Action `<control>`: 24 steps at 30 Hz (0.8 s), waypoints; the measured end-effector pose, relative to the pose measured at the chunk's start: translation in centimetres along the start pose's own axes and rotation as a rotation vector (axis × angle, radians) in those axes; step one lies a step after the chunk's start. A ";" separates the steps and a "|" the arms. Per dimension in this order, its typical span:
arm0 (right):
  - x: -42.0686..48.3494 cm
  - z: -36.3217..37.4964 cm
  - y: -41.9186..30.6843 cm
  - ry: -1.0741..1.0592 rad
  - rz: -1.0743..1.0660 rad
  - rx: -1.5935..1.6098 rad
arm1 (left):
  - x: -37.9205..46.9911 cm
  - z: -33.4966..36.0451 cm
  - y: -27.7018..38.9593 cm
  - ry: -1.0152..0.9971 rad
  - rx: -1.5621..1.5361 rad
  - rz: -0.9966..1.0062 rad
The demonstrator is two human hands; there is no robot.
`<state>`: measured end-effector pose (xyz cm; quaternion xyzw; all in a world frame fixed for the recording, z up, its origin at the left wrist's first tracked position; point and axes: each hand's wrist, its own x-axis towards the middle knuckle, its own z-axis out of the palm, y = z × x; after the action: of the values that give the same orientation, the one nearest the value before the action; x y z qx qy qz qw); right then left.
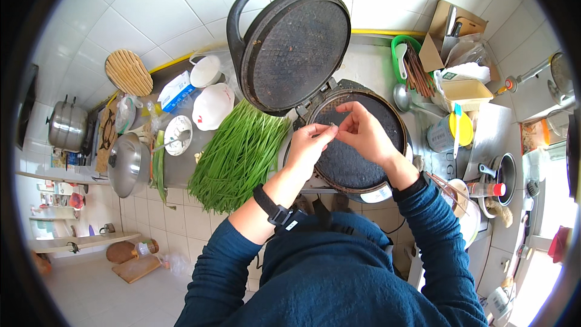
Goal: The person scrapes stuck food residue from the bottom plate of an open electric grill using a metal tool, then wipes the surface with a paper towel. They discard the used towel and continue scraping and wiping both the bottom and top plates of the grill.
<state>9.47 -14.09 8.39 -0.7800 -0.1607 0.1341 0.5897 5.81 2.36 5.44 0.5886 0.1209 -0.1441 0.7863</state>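
Observation:
My left hand (310,145) and my right hand (363,132) meet over the open electric griddle. Their thumbs and fingertips pinch together at a tiny thing (333,126), too small to identify and mostly covered by the fingers. The right hand's outer fingers are raised and curled. Below lies the griddle's dark, round lower plate (354,170), worn at the rim. Its hinged lid (297,50) stands tilted up behind, a black loop handle at the top. A large bunch of green garlic chives (240,159) spreads on the counter left of the griddle.
On the left are white bowls (213,106), a patterned bowl (178,135) with a spoon, a steel lid (129,163) and a leek (159,168). On the right stand a green basket (399,43) with chopsticks, a ladle (404,97), a yellow-lidded can (440,131) and a red-capped bottle (485,189).

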 end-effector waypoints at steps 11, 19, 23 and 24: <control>-0.6 2.2 -2.0 0.167 -0.027 0.025 | -0.9 0.9 2.1 0.242 0.046 0.229; 1.7 0.5 -4.1 0.243 0.009 0.125 | -1.6 -0.1 6.0 0.223 0.201 0.457; 6.4 -1.9 -6.3 0.406 -0.087 0.026 | -1.3 -1.5 10.4 0.604 0.725 1.098; 7.8 -2.6 -6.8 0.443 -0.133 -0.073 | -1.1 -1.7 11.4 0.644 0.712 1.150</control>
<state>17.00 -11.44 15.47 -0.7990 -0.0828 -0.0855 0.5895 9.00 7.08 15.53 0.7908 -0.0354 0.4388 0.4252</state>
